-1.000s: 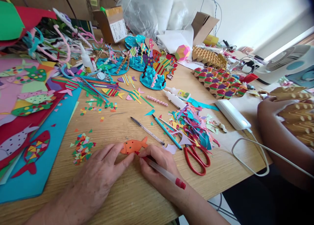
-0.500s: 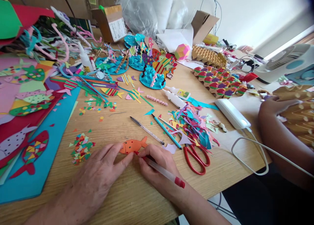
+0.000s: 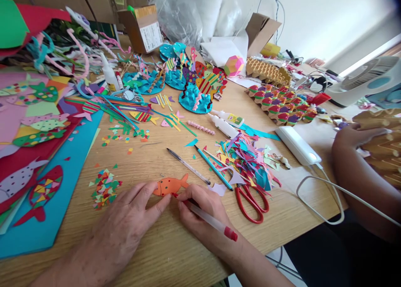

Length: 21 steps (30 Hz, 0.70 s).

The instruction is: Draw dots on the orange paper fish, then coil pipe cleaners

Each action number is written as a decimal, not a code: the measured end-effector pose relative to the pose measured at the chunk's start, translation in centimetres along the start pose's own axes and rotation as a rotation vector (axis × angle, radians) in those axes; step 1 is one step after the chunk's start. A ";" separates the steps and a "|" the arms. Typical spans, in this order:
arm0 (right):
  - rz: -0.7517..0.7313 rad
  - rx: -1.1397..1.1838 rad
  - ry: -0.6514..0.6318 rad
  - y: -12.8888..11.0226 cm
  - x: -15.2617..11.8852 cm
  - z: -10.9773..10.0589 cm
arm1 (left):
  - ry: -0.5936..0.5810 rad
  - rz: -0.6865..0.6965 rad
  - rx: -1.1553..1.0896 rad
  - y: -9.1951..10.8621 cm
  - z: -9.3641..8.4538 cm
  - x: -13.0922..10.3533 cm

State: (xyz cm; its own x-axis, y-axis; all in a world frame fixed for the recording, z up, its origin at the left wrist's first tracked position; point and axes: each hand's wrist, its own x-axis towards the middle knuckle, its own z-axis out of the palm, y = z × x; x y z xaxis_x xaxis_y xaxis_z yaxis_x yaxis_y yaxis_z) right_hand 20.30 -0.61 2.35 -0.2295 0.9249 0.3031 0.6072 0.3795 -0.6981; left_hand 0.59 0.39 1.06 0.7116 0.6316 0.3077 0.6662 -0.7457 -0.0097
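An orange paper fish [image 3: 169,185] with dark dots lies flat on the wooden table [image 3: 188,253]. My left hand [image 3: 131,216] presses on its head end, thumb at the lower edge and index finger on top. A red pen [image 3: 210,218] with a clear barrel and red end cap is gripped in my right hand [image 3: 200,216]; its tip meets the fish's lower edge near the tail. Just beyond the fish lie a black-tipped pen [image 3: 188,166] and a blue pen [image 3: 213,167].
Red-handled scissors [image 3: 252,203] and a heap of paper scraps [image 3: 247,157] are right of my hands. Small paper triangles [image 3: 106,189] lie left, beside blue sheets [image 3: 72,186]. Another person's arm [image 3: 354,166] rests at the right, past a white power bank [image 3: 297,146].
Both hands hold nearly the same pose. The whole view has shifted very slightly.
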 end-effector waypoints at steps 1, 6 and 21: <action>0.000 -0.002 0.005 0.0 0.0 0.0 | 0.005 -0.006 0.005 0.0 0.0 0.0; -0.002 0.017 -0.002 0.0 0.1 0.1 | -0.017 -0.014 -0.001 0.1 -0.1 0.1; 0.007 -0.009 0.005 -0.1 0.2 0.1 | -0.029 -0.028 0.010 0.3 0.2 0.0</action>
State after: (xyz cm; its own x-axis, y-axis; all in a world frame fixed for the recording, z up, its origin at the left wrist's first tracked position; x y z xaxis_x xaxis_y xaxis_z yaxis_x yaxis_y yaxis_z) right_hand 20.12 -0.49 2.48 -0.2215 0.9274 0.3013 0.6159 0.3726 -0.6942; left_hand 0.78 0.20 0.86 0.6989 0.6581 0.2801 0.6878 -0.7258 -0.0110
